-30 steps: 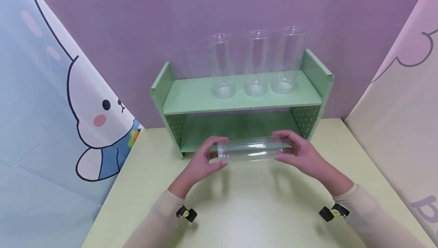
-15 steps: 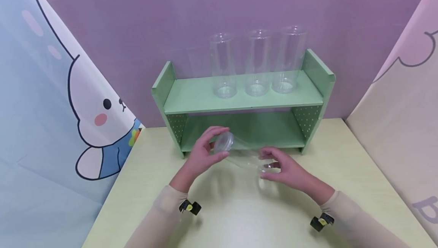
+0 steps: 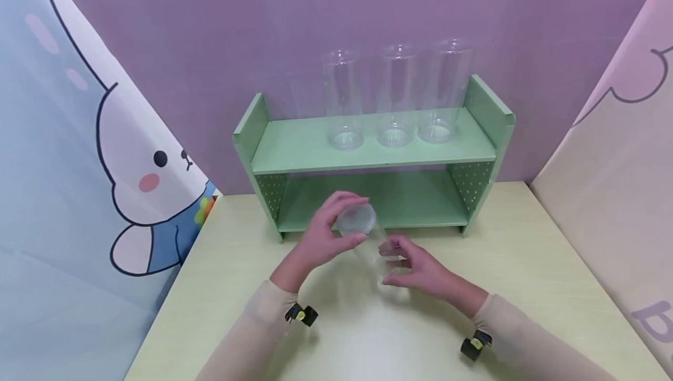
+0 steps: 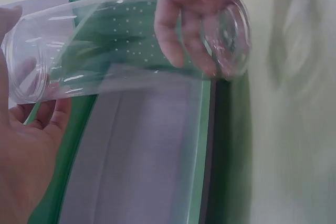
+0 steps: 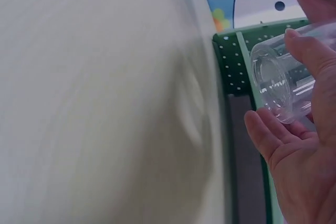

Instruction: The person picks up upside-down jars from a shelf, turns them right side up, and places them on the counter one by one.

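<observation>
Both hands hold a clear plastic cylinder (image 3: 374, 249) above the table, in front of the shelf. My left hand (image 3: 322, 239) grips its upper end, where a round, flat end (image 3: 356, 219) faces the head camera. Around the lower end curl the fingers and thumb of my right hand (image 3: 423, 273). The cylinder is tilted, its lower end toward the front right. In the left wrist view the see-through wall of the cylinder (image 4: 100, 45) spans between the two hands. The right wrist view shows the ringed lower end (image 5: 273, 80) between thumb and fingers.
A green two-tier shelf (image 3: 294, 147) stands at the back of the pale table (image 3: 242, 223). On its top tier three similar clear cylinders stand upright: a left one (image 3: 344, 103), a middle one (image 3: 396, 100) and a right one (image 3: 444, 94). A purple backdrop (image 3: 210, 36) hangs behind.
The cylinder has gone from level to tilted, its left end now turned up to the head camera. The right hand has moved left and down with its end; the left hand has shifted slightly right.
</observation>
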The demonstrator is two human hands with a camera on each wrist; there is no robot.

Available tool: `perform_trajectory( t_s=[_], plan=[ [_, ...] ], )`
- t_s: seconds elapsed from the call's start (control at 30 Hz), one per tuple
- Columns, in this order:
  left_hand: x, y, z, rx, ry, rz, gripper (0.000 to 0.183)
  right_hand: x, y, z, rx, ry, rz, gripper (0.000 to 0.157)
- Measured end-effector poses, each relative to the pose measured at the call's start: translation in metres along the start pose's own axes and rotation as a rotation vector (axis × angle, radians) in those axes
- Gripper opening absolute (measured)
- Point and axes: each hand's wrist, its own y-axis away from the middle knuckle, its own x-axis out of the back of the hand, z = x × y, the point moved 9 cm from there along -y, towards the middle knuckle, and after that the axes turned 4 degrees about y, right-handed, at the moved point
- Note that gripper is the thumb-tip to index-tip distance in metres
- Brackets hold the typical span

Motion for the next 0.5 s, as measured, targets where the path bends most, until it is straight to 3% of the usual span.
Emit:
perform_trajectory(
  t_s=[0.5],
  plan=[
    [-0.007,-0.002,0.003,-0.023,-0.048,-0.050,0.064,-0.013,-0.007,0.007,-0.017,0.045,-0.014,0.078]
  ],
)
